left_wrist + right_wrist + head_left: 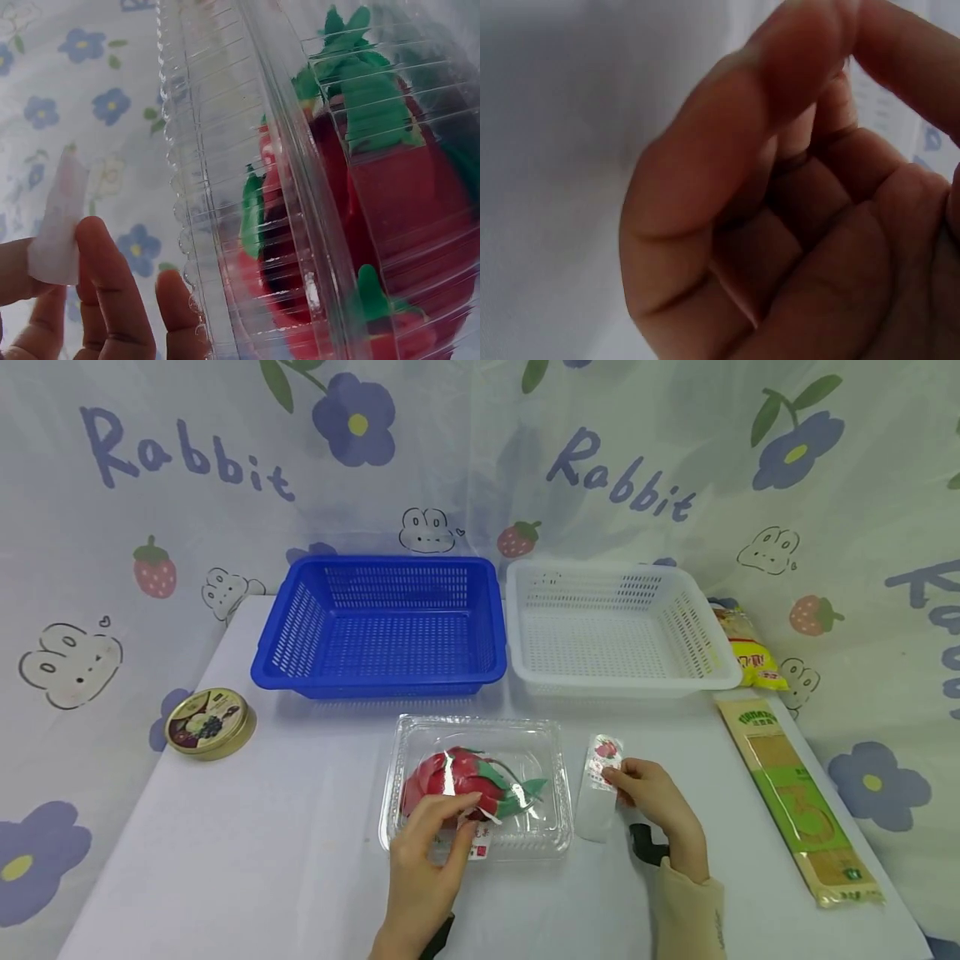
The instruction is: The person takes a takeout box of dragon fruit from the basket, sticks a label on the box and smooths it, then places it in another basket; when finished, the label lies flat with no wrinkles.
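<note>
A clear plastic clamshell box (551,752) holds a red dragon fruit (446,772) with green leaf tips. Over the box's front side, my left hand (426,867) pinches a small printed sticker (477,847) between thumb and index finger. From the left wrist view, that sticker shows its whitish back, held apart from the ridged box wall. To the right of the box, my right hand (667,803) pinches the edge of a pale backing strip (596,814) bearing another sticker with a red fruit picture. The right wrist view shows mainly curled fingers; the strip is hidden there.
A blue basket (378,681) and a white basket (626,681) stand side by side behind the box. A round gold tin (210,723) sits at left. On the right lie a green-and-yellow noodle packet (798,802) and a yellow snack bag (753,656).
</note>
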Motion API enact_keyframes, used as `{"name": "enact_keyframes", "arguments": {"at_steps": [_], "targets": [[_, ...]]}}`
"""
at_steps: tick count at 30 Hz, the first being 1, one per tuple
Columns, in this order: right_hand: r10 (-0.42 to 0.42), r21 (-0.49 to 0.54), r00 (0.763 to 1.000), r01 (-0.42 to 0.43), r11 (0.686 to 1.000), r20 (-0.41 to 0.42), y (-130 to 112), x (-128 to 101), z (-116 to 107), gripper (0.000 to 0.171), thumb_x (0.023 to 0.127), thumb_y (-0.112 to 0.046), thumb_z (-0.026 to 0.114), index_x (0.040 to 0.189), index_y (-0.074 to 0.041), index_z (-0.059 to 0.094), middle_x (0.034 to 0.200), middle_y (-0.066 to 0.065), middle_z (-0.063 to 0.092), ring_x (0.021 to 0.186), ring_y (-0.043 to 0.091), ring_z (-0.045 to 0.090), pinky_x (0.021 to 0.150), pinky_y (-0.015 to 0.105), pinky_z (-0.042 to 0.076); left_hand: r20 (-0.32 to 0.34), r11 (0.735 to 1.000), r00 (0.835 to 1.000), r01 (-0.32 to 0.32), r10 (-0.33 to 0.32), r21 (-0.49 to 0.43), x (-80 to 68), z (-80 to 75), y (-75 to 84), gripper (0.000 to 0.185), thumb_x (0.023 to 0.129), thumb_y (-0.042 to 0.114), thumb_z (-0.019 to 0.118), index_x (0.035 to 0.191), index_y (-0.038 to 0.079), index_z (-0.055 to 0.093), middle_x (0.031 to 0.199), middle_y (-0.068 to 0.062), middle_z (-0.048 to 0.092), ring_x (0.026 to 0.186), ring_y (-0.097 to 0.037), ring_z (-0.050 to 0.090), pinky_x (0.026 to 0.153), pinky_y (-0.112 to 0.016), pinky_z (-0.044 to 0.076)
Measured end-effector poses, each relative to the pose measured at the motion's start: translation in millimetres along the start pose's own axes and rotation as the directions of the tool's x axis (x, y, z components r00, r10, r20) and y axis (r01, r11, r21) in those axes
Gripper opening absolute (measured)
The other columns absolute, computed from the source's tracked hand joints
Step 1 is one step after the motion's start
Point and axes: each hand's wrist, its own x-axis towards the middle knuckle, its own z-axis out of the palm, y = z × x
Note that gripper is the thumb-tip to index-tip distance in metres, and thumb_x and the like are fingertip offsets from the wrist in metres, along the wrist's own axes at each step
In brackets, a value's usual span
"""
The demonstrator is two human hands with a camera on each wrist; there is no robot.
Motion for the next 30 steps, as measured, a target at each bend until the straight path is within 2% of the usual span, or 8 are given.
{"name": "enact_keyframes", "arguments": {"at_steps": [4, 10, 13, 15, 18, 22, 25, 30], "targets": [[0.015, -0.150, 0.998, -0.024, 0.988, -0.065, 3.5, 7.5, 1.6, 0.032, 0.095, -0.029, 0.059, 0.077, -0.004, 0.054, 0.065, 0.000, 0.048, 0.062, 0.013, 0.042, 0.057, 0.024, 0.033, 0.002, 0.997, 0.998, 0.063, -0.063, 0.042, -0.4, 0.3, -0.8, 0.045, 0.074, -0.012, 0.073, 0.115, 0.006, 0.067, 0.099, -0.006, 0.068, 0.078, -0.011, 0.062, 0.074, -0.014, 0.049], [0.029, -0.214, 0.977, -0.075, 0.974, -0.213, -5.1, 4.2, 3.6, 0.039, 0.095, -0.029, 0.059, 0.113, 0.006, 0.057, 0.098, 0.019, 0.064, 0.083, 0.026, 0.061, 0.065, 0.030, 0.047, -0.016, 0.995, 0.996, 0.089, -0.088, 0.036, 0.3, 2.8, -3.1, 0.048, 0.074, -0.012, 0.073, 0.119, 0.004, 0.065, 0.098, -0.011, 0.067, 0.073, -0.011, 0.060, 0.071, -0.014, 0.048], [-0.045, -0.190, 0.942, -0.020, 0.982, -0.332, -25.7, -7.5, 6.2, 0.039, 0.097, -0.029, 0.058, 0.119, 0.003, 0.058, 0.105, 0.019, 0.066, 0.091, 0.028, 0.063, 0.070, 0.031, 0.050, -0.020, 0.994, 0.995, 0.100, -0.100, 0.040, 1.1, 3.8, -3.3, 0.048, 0.075, -0.012, 0.073, 0.119, 0.003, 0.065, 0.097, -0.012, 0.066, 0.074, -0.011, 0.058, 0.071, -0.014, 0.047], [-0.143, -0.152, 0.925, 0.094, 0.984, -0.353, -46.0, -19.1, 10.5, 0.032, 0.097, -0.029, 0.059, 0.116, -0.003, 0.062, 0.103, 0.013, 0.069, 0.092, 0.025, 0.065, 0.073, 0.029, 0.051, -0.016, 0.992, 0.993, 0.116, -0.115, 0.050, 1.5, 4.3, -2.7, 0.048, 0.074, -0.012, 0.073, 0.119, 0.004, 0.065, 0.097, -0.011, 0.066, 0.076, -0.011, 0.058, 0.072, -0.015, 0.047], [-0.344, -0.083, 0.903, 0.334, 0.939, -0.259, -78.1, -37.3, 22.2, 0.023, 0.094, -0.026, 0.064, 0.110, -0.009, 0.064, 0.098, 0.004, 0.071, 0.088, 0.016, 0.065, 0.074, 0.025, 0.051, -0.012, 0.989, 0.991, 0.132, -0.131, 0.073, 2.4, 5.5, -1.6, 0.051, 0.073, -0.011, 0.075, 0.120, 0.006, 0.065, 0.100, -0.010, 0.067, 0.079, -0.010, 0.059, 0.074, -0.016, 0.047], [-0.575, -0.008, 0.815, 0.576, 0.817, -0.064, -109.7, -50.6, 44.5, 0.027, 0.085, -0.019, 0.074, 0.107, -0.010, 0.062, 0.098, -0.002, 0.069, 0.085, 0.010, 0.065, 0.075, 0.025, 0.054, -0.017, 0.992, 0.995, 0.095, -0.093, 0.086, 3.1, 8.2, -2.6, 0.058, 0.069, -0.014, 0.076, 0.121, 0.008, 0.065, 0.103, -0.007, 0.069, 0.080, -0.013, 0.062, 0.075, -0.018, 0.048], [-0.634, -0.004, 0.774, 0.634, 0.774, 0.007, -123.5, -52.2, 57.5, 0.029, 0.081, -0.014, 0.078, 0.105, -0.010, 0.061, 0.097, -0.002, 0.068, 0.085, 0.011, 0.065, 0.078, 0.025, 0.055, -0.010, 0.996, 0.998, 0.056, -0.056, 0.070, 3.0, 11.0, -4.2, 0.062, 0.066, -0.016, 0.075, 0.122, 0.008, 0.064, 0.105, -0.006, 0.069, 0.078, -0.017, 0.063, 0.073, -0.021, 0.049], [-0.643, -0.028, 0.765, 0.644, 0.765, 0.023, -135.2, -47.5, 65.7, 0.019, 0.084, -0.001, 0.071, 0.098, -0.009, 0.061, 0.089, 0.001, 0.068, 0.077, 0.007, 0.063, 0.072, 0.022, 0.055, 0.005, 0.997, 0.998, 0.056, -0.057, 0.059, 1.6, 12.6, -6.6, 0.063, 0.068, -0.016, 0.074, 0.125, 0.009, 0.062, 0.112, -0.008, 0.068, 0.076, -0.018, 0.062, 0.071, -0.020, 0.051]]}}
